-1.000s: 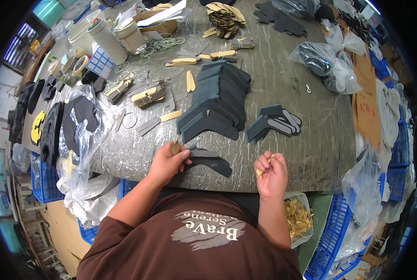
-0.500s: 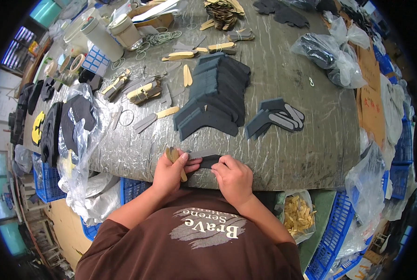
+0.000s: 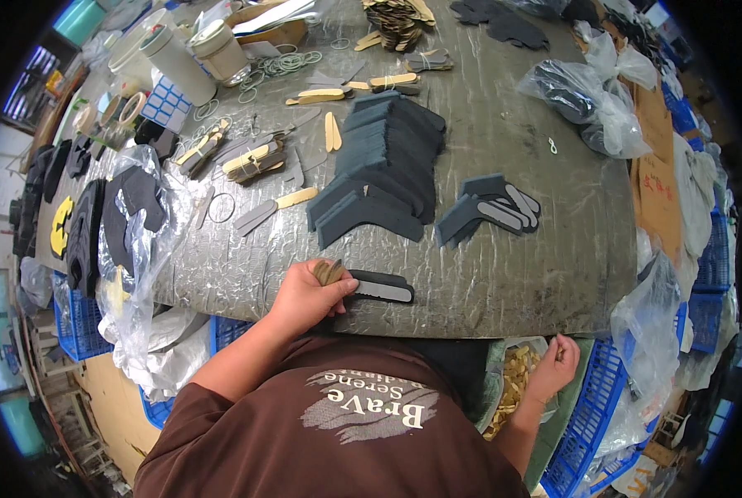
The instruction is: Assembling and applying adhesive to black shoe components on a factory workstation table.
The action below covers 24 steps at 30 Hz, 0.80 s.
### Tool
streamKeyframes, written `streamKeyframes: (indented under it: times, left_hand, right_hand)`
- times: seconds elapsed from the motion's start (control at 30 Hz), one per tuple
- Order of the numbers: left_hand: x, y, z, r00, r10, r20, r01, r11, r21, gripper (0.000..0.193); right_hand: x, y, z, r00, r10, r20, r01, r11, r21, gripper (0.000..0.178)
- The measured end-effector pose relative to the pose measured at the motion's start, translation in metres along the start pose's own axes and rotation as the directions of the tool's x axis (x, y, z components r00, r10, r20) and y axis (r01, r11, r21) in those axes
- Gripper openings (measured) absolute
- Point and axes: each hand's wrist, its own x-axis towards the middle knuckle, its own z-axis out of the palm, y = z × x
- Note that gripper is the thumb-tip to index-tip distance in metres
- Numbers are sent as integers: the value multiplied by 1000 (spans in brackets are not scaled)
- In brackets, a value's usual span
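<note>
My left hand (image 3: 309,295) rests at the near edge of the grey table (image 3: 512,274), shut on a small bundle of tan wooden sticks (image 3: 329,270). Its thumb presses on a dark foam piece with a grey strip (image 3: 381,287) lying flat beside it. My right hand (image 3: 554,368) is down below the table edge at the right, reaching into a bag of tan wooden pieces (image 3: 512,382); its fingers are curled and what they hold is hidden.
A fanned stack of dark angled foam pieces (image 3: 379,170) lies mid-table, with a smaller fan (image 3: 487,212) to its right. Loose wooden sticks (image 3: 296,197), plastic bags (image 3: 591,104), jars (image 3: 217,50) and blue crates (image 3: 591,415) surround the work area.
My right hand has left the foam piece at the table edge and dropped down to the right into the bag of wooden pieces. My left hand stays on the sticks.
</note>
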Motion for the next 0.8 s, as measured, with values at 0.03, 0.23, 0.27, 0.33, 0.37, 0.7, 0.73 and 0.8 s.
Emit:
streamKeyframes:
  times: [0.03,0.23,0.27,0.33,0.37,0.7,0.73,0.8]
  left_hand:
    - [2,1,2,1000,-15,5,14,997,82,11]
    - [5,5,9,1000,2,-14,1,972,237,11]
    - [5,7,9,1000,8,-14,-4,964,268,11]
    - [6,6,10,1000,7,-20,-1,959,284,11]
    - [7,5,11,1000,4,-22,2,955,297,10]
    - [7,4,12,999,-13,-36,23,951,309,14]
    - [7,4,13,999,-4,-41,16,953,303,13]
    - [6,2,13,999,5,-53,11,955,297,12]
  right_hand:
    - [-3,26,-12,994,-54,94,73,974,-214,6]
    - [-18,42,-31,836,532,138,-509,844,-169,6]
    - [-17,30,-26,833,536,136,-514,841,-168,6]
    - [-14,4,-9,985,174,-5,-173,982,81,7]
    - [-13,-17,-1,1000,-7,5,7,991,130,8]
    - [-33,-161,68,495,-847,195,632,505,587,35]
    - [-35,-163,71,495,-847,194,632,504,589,35]
    - [-39,-164,77,432,-837,337,715,545,437,41]
